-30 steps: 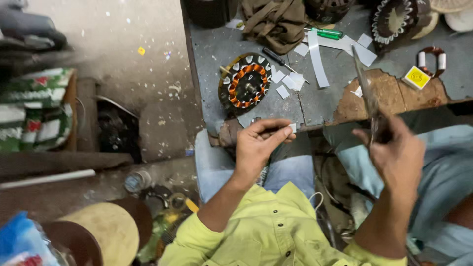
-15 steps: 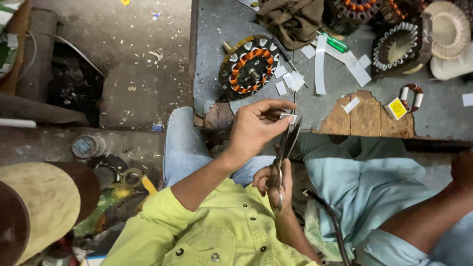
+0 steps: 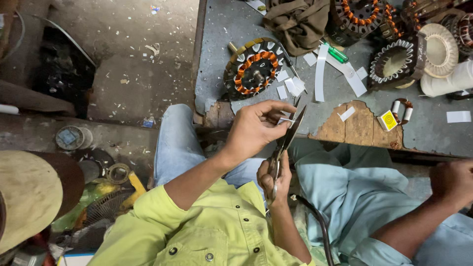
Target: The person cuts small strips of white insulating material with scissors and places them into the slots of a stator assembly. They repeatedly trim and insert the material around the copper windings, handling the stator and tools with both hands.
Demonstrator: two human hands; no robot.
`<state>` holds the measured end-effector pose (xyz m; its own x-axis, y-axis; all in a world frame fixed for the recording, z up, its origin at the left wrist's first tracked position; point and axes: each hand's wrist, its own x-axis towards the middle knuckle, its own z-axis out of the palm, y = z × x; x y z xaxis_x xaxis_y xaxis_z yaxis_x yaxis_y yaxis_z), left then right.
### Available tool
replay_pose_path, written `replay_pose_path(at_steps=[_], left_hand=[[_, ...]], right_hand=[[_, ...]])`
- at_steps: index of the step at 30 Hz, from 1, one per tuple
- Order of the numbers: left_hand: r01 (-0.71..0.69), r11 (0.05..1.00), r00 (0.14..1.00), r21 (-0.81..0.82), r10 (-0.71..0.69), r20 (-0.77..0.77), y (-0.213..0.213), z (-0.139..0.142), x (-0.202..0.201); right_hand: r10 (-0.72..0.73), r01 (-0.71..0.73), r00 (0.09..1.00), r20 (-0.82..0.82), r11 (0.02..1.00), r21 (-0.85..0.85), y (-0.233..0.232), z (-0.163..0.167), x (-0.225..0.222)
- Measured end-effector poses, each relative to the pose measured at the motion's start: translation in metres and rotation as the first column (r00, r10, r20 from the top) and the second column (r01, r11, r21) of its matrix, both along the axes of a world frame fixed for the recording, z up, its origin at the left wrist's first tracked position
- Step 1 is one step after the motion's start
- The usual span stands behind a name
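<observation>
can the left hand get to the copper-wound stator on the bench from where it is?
Probably yes. The left hand pinches a small paper strip just short of the stator, with only loose paper slips on the bench between. It would need to drop the strip first.

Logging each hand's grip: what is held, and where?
Left hand pinches a small white paper strip by its end; right hand grips scissors by the handles.

One head-worn camera looks steeply down, close over the lap, workbench (image 3: 246,29) edge and floor (image 3: 138,74).

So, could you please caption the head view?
Left hand holds a paper strip while right hand cuts it with scissors.
</observation>
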<state>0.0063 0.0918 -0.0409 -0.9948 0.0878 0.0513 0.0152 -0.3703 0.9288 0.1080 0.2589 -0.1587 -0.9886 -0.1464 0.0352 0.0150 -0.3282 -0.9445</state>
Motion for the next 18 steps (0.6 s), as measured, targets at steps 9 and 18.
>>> replay_pose_path(at_steps=[9,18], left_hand=[[0.038,0.997,0.999,0.068,-0.040,0.025,0.000,-0.007,-0.003],[0.036,0.995,0.997,0.090,-0.041,0.060,0.000,-0.017,0.000]], right_hand=[[-0.070,0.055,0.991,0.111,0.990,0.128,-0.001,-0.008,0.006],[-0.195,0.146,0.969,0.150,0.946,0.289,0.024,0.045,-0.019]])
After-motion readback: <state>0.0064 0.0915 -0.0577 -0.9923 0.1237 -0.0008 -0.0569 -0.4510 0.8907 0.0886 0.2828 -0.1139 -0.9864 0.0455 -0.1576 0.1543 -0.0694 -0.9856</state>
